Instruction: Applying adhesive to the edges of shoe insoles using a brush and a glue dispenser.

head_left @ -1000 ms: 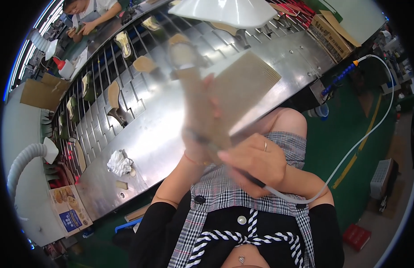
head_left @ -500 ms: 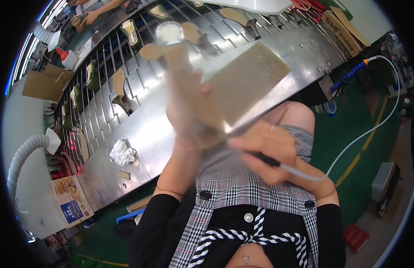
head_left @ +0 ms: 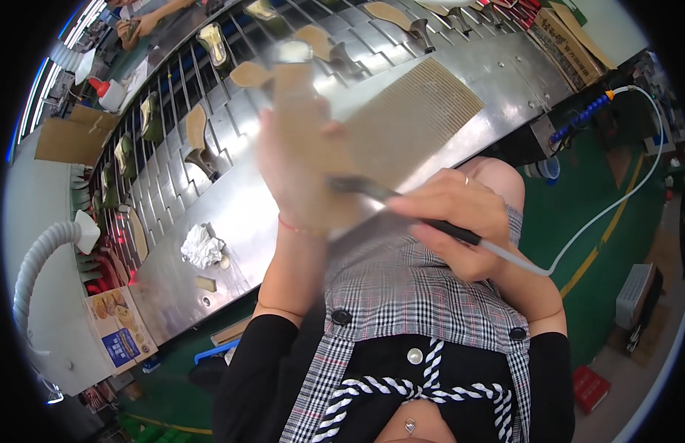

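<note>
My left hand (head_left: 279,166) is closed round a long tan shoe sole (head_left: 305,125), blurred by motion, with a pale round end at the top. In my right hand (head_left: 464,221) is a black-handled brush (head_left: 449,230), gripped like a pen, with a white tube (head_left: 523,264) running from its rear end. The brush's dark head lies over the sole's lower part; blur hides whether it touches. Beneath the sole, a ribbed cardboard sheet (head_left: 423,111) lies on the metal table (head_left: 239,229).
Several tan soles (head_left: 197,127) and green shoe parts (head_left: 150,118) sit on the slatted metal conveyor (head_left: 231,118) beyond the table. Crumpled white paper (head_left: 202,246) lies at left, near a flexible grey duct (head_left: 43,255). A cardboard box (head_left: 567,52) stands far right. Another person's hands (head_left: 139,28) show far left.
My right hand has shifted up and slightly right. The brush head now lies farther left, over the sole. My left hand, still holding the sole, has moved a little left.
</note>
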`<state>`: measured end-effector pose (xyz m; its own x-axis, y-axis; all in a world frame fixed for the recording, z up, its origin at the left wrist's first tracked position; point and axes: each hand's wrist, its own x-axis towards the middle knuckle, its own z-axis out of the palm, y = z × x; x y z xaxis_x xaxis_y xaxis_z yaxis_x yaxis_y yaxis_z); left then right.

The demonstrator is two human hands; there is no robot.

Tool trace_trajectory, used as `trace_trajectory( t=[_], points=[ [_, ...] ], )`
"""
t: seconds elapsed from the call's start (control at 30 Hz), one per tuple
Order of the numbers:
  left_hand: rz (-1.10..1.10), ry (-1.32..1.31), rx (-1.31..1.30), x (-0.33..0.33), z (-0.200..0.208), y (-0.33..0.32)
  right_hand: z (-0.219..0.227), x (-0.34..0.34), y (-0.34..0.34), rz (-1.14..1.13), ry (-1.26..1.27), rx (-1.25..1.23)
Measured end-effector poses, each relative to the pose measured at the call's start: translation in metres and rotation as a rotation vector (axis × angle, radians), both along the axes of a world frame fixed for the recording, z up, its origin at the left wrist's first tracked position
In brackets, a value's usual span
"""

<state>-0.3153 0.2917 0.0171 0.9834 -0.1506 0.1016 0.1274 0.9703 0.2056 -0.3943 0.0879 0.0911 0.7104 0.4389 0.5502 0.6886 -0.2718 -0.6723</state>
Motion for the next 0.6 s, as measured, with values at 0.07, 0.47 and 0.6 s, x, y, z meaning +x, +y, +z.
trace_trajectory(
  t=[0.07, 0.47, 0.6],
  points=[
    [-0.053, 0.007, -0.057, -0.002, -0.001, 0.003, 0.001, -0.007, -0.001, 0.106, 0.008, -0.025],
    [-0.336, 0.239, -0.224, -0.010, 0.006, 0.003, 0.018, 0.003, -0.018, 0.473, 0.092, -0.002],
    [-0.433, 0.246, -0.147, -0.015, 0.021, -0.003, 0.015, 0.018, -0.017, 0.113, -0.055, -0.130]
  ],
)
